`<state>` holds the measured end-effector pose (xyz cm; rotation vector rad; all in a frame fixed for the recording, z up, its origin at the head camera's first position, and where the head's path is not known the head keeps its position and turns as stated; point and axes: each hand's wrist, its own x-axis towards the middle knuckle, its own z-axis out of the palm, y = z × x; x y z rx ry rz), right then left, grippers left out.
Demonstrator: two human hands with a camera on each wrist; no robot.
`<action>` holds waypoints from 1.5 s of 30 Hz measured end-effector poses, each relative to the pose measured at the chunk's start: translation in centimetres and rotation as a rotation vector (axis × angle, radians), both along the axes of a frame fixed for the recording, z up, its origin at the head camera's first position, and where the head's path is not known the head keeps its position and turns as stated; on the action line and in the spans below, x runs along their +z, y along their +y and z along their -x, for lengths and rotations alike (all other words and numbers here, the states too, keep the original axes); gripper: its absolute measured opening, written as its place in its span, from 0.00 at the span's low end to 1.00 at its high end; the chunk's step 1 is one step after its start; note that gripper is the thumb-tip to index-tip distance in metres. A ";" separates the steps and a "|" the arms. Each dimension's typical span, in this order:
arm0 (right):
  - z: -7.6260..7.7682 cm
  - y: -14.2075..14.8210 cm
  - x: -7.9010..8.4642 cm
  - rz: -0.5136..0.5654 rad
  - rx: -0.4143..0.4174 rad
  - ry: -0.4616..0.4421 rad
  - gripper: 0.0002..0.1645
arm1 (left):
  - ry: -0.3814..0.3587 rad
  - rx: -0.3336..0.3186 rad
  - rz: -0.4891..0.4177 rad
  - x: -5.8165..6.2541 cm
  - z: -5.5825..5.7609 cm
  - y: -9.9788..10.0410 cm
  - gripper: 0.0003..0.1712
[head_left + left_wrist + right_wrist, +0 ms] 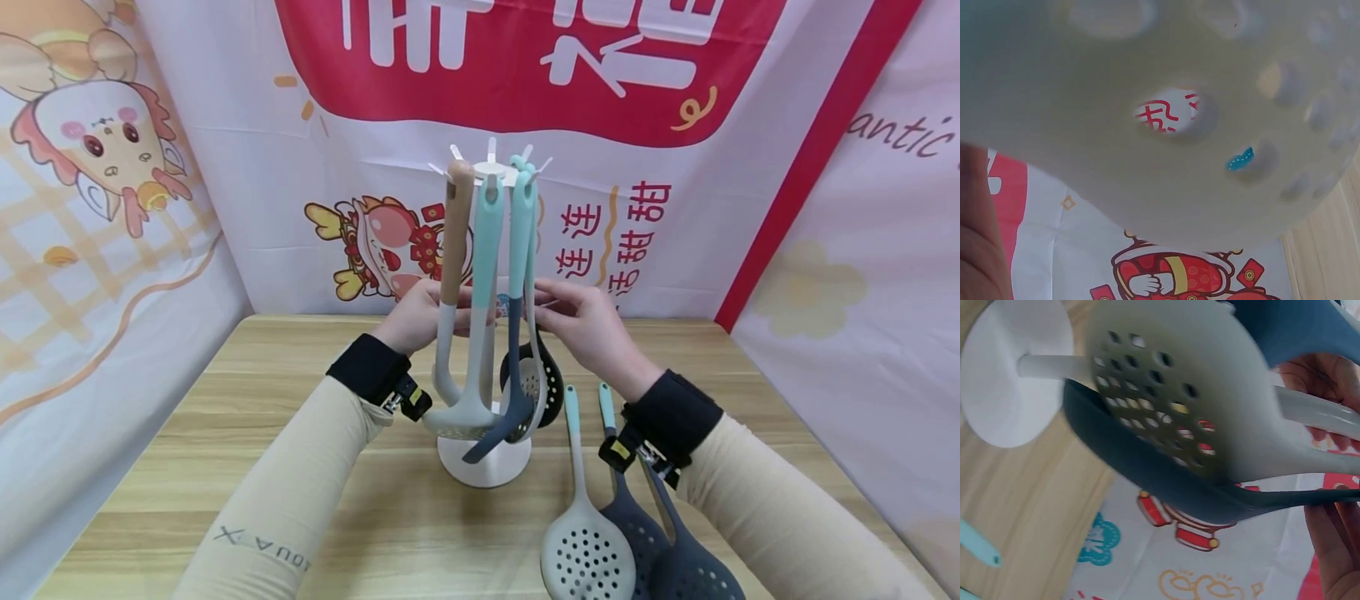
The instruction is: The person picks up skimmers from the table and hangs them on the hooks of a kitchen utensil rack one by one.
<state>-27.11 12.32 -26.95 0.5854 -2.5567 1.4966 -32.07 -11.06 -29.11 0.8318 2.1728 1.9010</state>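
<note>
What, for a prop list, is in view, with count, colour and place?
Utensil rack: one, white, central
Tan-handled utensil: one, grey stem, hanging
Rack skimmers: two, grey, hanging
Spatula: one, dark blue, hanging
Slotted spoon: one, black, rack's right
Loose skimmer: one, grey, table right
Slotted turners: two, dark, beside it
Table: one, light wood, beneath
Printed backdrop: three sides, mostly white
Wrist cameras: two, black, worn
Sleeves: two, beige, forearms
Left hand: one, at rack's pole
Right hand: one, at slotted spoon

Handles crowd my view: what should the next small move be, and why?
Probably make sure the dark utensil hangs securely on the stand before moving the right hand away: that hand touches its handle, and in the head view teal handles hide its top.
</note>
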 end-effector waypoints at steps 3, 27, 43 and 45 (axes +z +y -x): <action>-0.2 0.8 -1.0 -0.039 -0.031 0.002 0.25 | -0.002 0.002 -0.003 0.0 0.1 -0.1 0.12; -1.7 12.1 -10.8 -0.726 -0.196 -0.528 0.28 | 0.019 -0.068 0.232 0.0 0.7 -0.5 0.11; -1.8 12.5 -13.4 -0.726 -0.219 -0.706 0.19 | 0.051 -0.114 0.279 0.0 1.5 -0.8 0.12; -1.9 12.6 -13.5 -0.720 -0.214 -0.706 0.21 | 0.050 -0.121 0.275 0.0 1.6 -0.8 0.12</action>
